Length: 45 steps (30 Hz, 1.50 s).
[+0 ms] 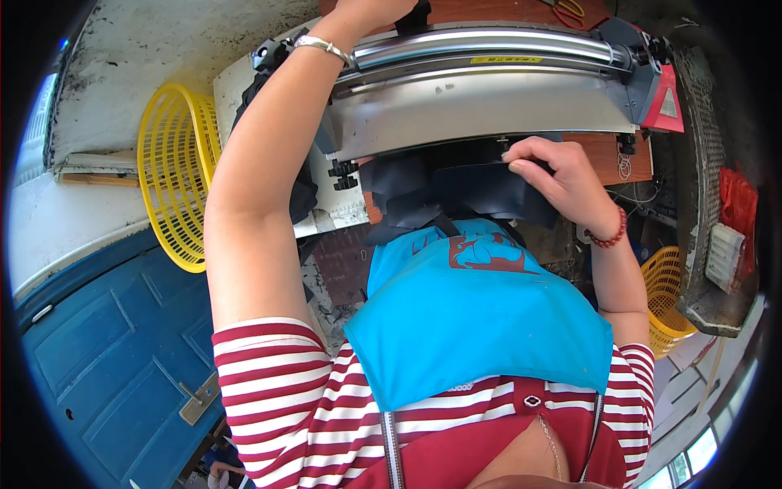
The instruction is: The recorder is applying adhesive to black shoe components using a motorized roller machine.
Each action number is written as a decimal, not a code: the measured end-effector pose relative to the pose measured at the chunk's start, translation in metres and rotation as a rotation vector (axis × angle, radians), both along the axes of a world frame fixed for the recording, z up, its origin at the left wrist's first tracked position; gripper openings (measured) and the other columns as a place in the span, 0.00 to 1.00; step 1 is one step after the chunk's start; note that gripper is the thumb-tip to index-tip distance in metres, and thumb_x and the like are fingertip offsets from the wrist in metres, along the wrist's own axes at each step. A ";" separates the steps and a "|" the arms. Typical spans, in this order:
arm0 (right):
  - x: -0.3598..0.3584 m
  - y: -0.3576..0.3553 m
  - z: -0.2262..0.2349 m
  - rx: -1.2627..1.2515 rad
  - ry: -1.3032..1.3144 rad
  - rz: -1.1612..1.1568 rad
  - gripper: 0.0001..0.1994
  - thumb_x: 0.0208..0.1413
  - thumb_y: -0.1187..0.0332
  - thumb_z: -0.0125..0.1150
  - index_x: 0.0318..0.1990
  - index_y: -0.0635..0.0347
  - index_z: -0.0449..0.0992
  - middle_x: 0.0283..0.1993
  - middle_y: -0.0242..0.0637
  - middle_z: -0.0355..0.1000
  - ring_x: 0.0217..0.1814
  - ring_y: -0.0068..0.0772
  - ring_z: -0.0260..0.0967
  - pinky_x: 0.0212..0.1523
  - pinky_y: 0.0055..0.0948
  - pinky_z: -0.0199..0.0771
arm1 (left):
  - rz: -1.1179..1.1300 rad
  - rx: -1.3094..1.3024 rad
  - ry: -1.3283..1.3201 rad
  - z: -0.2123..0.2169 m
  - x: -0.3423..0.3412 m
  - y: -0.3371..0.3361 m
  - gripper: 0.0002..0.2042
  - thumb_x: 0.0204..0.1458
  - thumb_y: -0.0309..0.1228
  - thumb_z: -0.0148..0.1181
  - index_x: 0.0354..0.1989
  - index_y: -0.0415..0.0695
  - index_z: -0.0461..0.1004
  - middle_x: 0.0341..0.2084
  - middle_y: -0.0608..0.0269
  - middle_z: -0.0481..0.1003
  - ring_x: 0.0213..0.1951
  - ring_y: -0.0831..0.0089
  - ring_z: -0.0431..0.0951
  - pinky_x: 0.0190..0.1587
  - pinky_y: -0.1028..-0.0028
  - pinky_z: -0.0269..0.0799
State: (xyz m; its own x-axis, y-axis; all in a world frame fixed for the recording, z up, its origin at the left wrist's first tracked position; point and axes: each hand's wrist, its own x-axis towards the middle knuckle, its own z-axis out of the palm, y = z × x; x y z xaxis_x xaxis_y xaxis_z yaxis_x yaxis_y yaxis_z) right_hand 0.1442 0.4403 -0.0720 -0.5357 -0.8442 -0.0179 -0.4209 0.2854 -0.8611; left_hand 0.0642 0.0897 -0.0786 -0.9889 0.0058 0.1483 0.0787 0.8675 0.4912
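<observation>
My left arm stretches over a roller machine (489, 102) with a metal feed plate and a shiny roller. My left hand (373, 11) is at the far side, cut off by the top edge, beside a small black piece (414, 18); its fingers are mostly out of view. On the near side, my right hand (558, 173) is closed, thumb and forefinger pinched at the edge of a black sheet (489, 186) that looks smooth like leather. More black pieces (399, 183) lie against it, over the lap of my blue apron (481, 318).
A yellow basket (175, 175) stands left of the machine, another yellow basket (668, 306) at the lower right. Scissors (568, 11) with yellow-orange handles lie behind the roller. A black knob (344, 173) juts from the machine's near left corner. A blue door (122, 350) is at left.
</observation>
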 end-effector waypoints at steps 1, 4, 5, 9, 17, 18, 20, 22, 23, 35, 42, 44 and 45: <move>0.001 -0.001 0.005 0.001 -0.007 0.010 0.07 0.63 0.70 0.63 0.43 0.65 0.80 0.39 0.39 0.81 0.39 0.32 0.79 0.43 0.27 0.77 | 0.010 0.059 0.016 0.002 0.004 0.002 0.10 0.48 0.23 0.57 0.21 0.32 0.64 0.16 0.43 0.56 0.17 0.56 0.56 0.25 0.56 0.60; 0.007 -0.009 -0.002 -0.114 -0.054 0.079 0.07 0.62 0.70 0.63 0.43 0.64 0.81 0.40 0.41 0.81 0.39 0.37 0.80 0.42 0.29 0.78 | 0.048 0.057 -0.009 0.001 0.012 0.000 0.10 0.47 0.23 0.57 0.20 0.32 0.64 0.16 0.43 0.57 0.17 0.57 0.57 0.25 0.56 0.60; 0.014 -0.020 -0.026 -0.143 -0.086 0.105 0.07 0.62 0.70 0.63 0.43 0.63 0.81 0.41 0.41 0.82 0.39 0.38 0.81 0.42 0.30 0.79 | 0.047 0.061 -0.011 0.001 0.010 0.002 0.10 0.47 0.23 0.57 0.20 0.32 0.64 0.16 0.43 0.57 0.17 0.57 0.57 0.25 0.56 0.60; 0.039 -0.056 -0.146 -0.101 0.247 0.138 0.08 0.61 0.66 0.62 0.43 0.56 0.82 0.40 0.39 0.81 0.38 0.44 0.80 0.39 0.37 0.80 | 0.016 0.058 -0.031 -0.004 0.006 0.007 0.10 0.47 0.24 0.57 0.19 0.33 0.64 0.14 0.45 0.57 0.16 0.59 0.57 0.24 0.57 0.59; 0.040 -0.079 -0.205 -0.117 0.795 0.180 0.07 0.55 0.66 0.62 0.40 0.53 0.81 0.38 0.35 0.76 0.37 0.40 0.78 0.41 0.40 0.78 | 0.019 0.051 -0.042 -0.017 0.017 0.003 0.11 0.48 0.25 0.58 0.19 0.33 0.65 0.14 0.43 0.58 0.16 0.53 0.59 0.25 0.54 0.60; 0.042 -0.077 -0.195 -0.162 0.752 0.201 0.06 0.56 0.67 0.63 0.39 0.54 0.81 0.37 0.35 0.76 0.37 0.39 0.77 0.42 0.39 0.77 | 0.015 0.031 -0.059 -0.017 0.018 0.004 0.11 0.48 0.25 0.58 0.19 0.32 0.67 0.15 0.41 0.61 0.17 0.51 0.63 0.26 0.54 0.62; 0.041 -0.070 -0.166 -0.199 0.727 0.207 0.05 0.56 0.69 0.63 0.39 0.55 0.80 0.36 0.35 0.76 0.38 0.38 0.77 0.44 0.38 0.77 | -0.015 0.043 0.032 -0.030 0.015 0.004 0.10 0.49 0.26 0.59 0.22 0.32 0.73 0.20 0.36 0.71 0.23 0.46 0.73 0.32 0.53 0.69; 0.044 -0.062 -0.128 -0.270 0.524 0.048 0.06 0.56 0.71 0.65 0.40 0.56 0.79 0.36 0.37 0.77 0.36 0.37 0.77 0.41 0.37 0.77 | -0.004 0.065 0.104 -0.045 0.023 -0.003 0.09 0.50 0.28 0.60 0.27 0.32 0.79 0.26 0.37 0.77 0.29 0.45 0.78 0.37 0.55 0.73; 0.042 -0.059 -0.116 -0.333 0.468 -0.069 0.07 0.58 0.72 0.66 0.44 0.59 0.78 0.36 0.40 0.78 0.34 0.40 0.77 0.38 0.34 0.76 | 0.000 0.050 0.044 -0.051 0.026 -0.007 0.09 0.50 0.29 0.60 0.30 0.33 0.81 0.29 0.39 0.80 0.31 0.45 0.79 0.37 0.57 0.75; -0.032 -0.051 -0.073 -0.123 -0.217 -0.435 0.08 0.65 0.71 0.60 0.48 0.64 0.76 0.30 0.30 0.77 0.31 0.17 0.70 0.34 0.23 0.70 | 0.014 0.050 -0.435 -0.041 0.008 0.024 0.29 0.63 0.53 0.49 0.41 0.34 0.82 0.40 0.38 0.81 0.44 0.44 0.80 0.52 0.60 0.72; -0.040 -0.048 -0.063 0.063 0.430 -0.437 0.07 0.60 0.71 0.64 0.44 0.60 0.79 0.33 0.39 0.78 0.33 0.40 0.77 0.36 0.36 0.76 | 0.108 0.259 -0.499 -0.048 -0.006 0.012 0.15 0.60 0.39 0.58 0.45 0.43 0.85 0.41 0.48 0.83 0.42 0.53 0.83 0.48 0.62 0.76; -0.020 -0.044 -0.060 0.018 0.631 -0.436 0.07 0.58 0.70 0.66 0.43 0.57 0.80 0.32 0.37 0.77 0.33 0.44 0.77 0.35 0.38 0.76 | 0.285 0.430 -0.494 -0.049 -0.016 -0.006 0.08 0.56 0.30 0.64 0.29 0.38 0.80 0.24 0.60 0.77 0.26 0.71 0.73 0.29 0.65 0.71; -0.007 -0.037 -0.062 -0.072 0.600 -0.380 0.07 0.58 0.69 0.66 0.42 0.56 0.80 0.32 0.36 0.76 0.33 0.43 0.77 0.34 0.38 0.76 | 0.320 0.512 -0.446 -0.042 -0.019 0.000 0.09 0.56 0.31 0.64 0.29 0.38 0.78 0.23 0.61 0.74 0.26 0.70 0.72 0.28 0.65 0.70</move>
